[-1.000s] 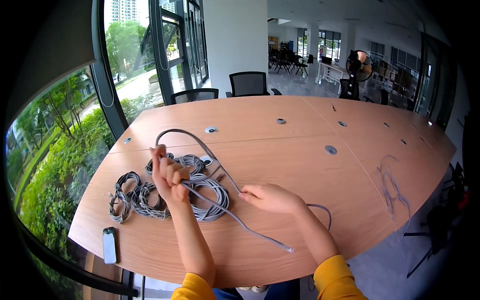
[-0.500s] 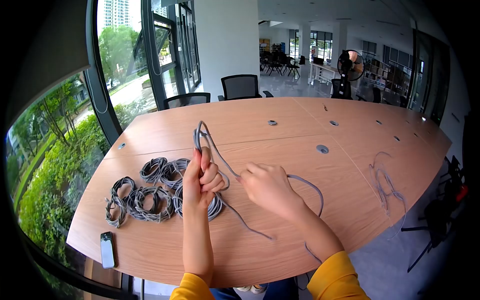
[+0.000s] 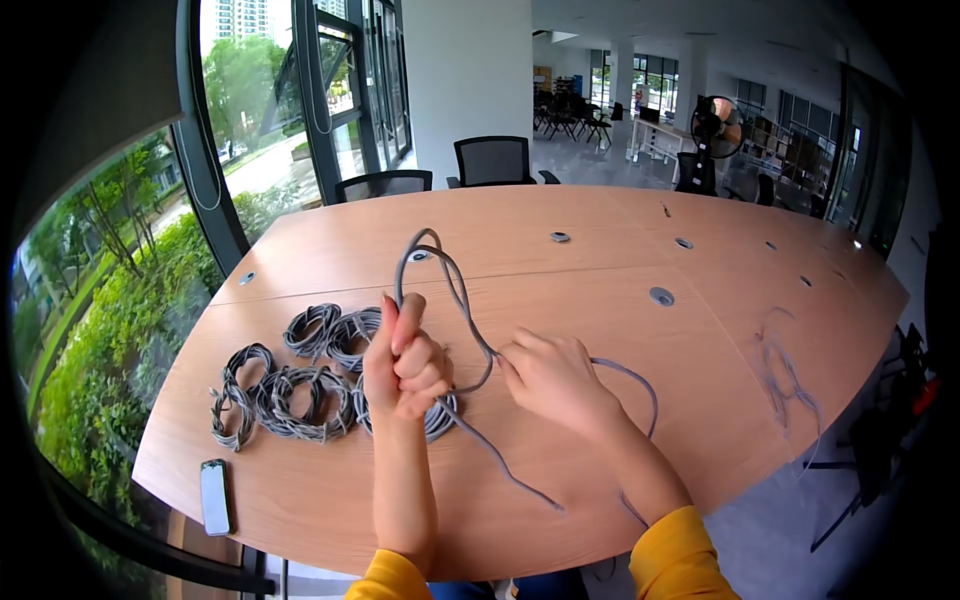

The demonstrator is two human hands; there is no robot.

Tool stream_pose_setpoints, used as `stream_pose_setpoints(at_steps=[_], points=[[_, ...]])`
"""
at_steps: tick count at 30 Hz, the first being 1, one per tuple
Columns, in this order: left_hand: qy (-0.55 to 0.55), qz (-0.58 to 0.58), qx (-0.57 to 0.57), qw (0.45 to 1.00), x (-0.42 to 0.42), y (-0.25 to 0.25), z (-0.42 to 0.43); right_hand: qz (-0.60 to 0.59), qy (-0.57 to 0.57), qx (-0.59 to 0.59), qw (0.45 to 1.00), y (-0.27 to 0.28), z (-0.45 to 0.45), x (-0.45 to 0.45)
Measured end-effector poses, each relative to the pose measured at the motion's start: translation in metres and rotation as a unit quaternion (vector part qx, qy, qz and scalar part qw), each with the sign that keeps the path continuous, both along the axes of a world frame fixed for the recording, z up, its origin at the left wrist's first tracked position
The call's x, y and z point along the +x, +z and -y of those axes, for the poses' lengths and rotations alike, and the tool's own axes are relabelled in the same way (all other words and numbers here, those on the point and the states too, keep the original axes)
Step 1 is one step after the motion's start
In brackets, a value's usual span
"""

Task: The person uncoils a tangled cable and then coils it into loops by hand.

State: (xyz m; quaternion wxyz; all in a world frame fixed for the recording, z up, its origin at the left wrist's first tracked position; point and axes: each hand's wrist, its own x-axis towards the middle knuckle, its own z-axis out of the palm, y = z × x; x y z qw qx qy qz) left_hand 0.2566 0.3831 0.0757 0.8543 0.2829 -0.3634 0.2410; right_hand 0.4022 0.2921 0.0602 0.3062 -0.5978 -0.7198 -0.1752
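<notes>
My left hand (image 3: 405, 365) is closed around a grey cable (image 3: 462, 300), whose loops rise above the fist and hang down to its right. One loose end lies on the table below the hand. To the right, my right hand (image 3: 552, 375) pinches the same cable; from there it runs on, bends down past the forearm and drops over the table's near edge. Several coiled grey cables (image 3: 300, 432) lie left of and partly behind my left hand, which hides some of them.
A phone (image 3: 215, 497) lies near the wooden table's (image 3: 300, 520) left front edge. A loose thin cable (image 3: 785, 375) rests at the right side, one end hanging over. Round cable ports (image 3: 662, 297) dot the tabletop. Office chairs (image 3: 492, 160) and a fan (image 3: 717, 127) stand beyond.
The cable loop above my left fist has opened wider. My right hand has moved slightly right and down with the cable, and the view has shifted a little.
</notes>
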Motion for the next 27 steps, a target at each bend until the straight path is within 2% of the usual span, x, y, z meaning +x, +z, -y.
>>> stream_pose_setpoints(at_steps=[5,7,11,16,19,21,22,24,27], points=[[-0.007,-0.042,-0.004,0.999,0.012,-0.001,-0.005,-0.022,0.018,-0.016,0.999,0.008,-0.014,0.009],[-0.007,-0.057,-0.023,0.998,0.016,0.005,-0.003,-0.095,0.005,-0.079,0.992,0.012,-0.009,0.009],[-0.019,-0.071,-0.007,0.997,0.008,0.016,0.020,-0.123,0.004,-0.068,0.990,0.017,0.012,0.006],[0.045,-0.080,0.047,0.995,-0.032,0.007,0.087,-0.132,0.051,-0.078,0.987,0.011,0.073,-0.026],[0.048,-0.072,0.026,0.996,-0.064,-0.009,0.144,-0.106,0.034,-0.046,0.993,-0.008,0.129,-0.056],[0.046,-0.063,0.048,0.996,-0.095,-0.022,0.186,-0.146,0.042,-0.048,0.987,-0.022,0.177,-0.087],[0.043,-0.042,0.070,0.996,-0.104,-0.017,0.201,-0.162,0.053,-0.016,0.985,-0.012,0.191,-0.094],[0.049,-0.049,0.031,0.997,-0.122,-0.011,0.241,-0.165,0.041,-0.018,0.985,-0.004,0.225,-0.108],[0.098,-0.059,0.101,0.988,-0.141,0.009,0.286,-0.166,0.052,-0.008,0.985,0.002,0.270,-0.123]])
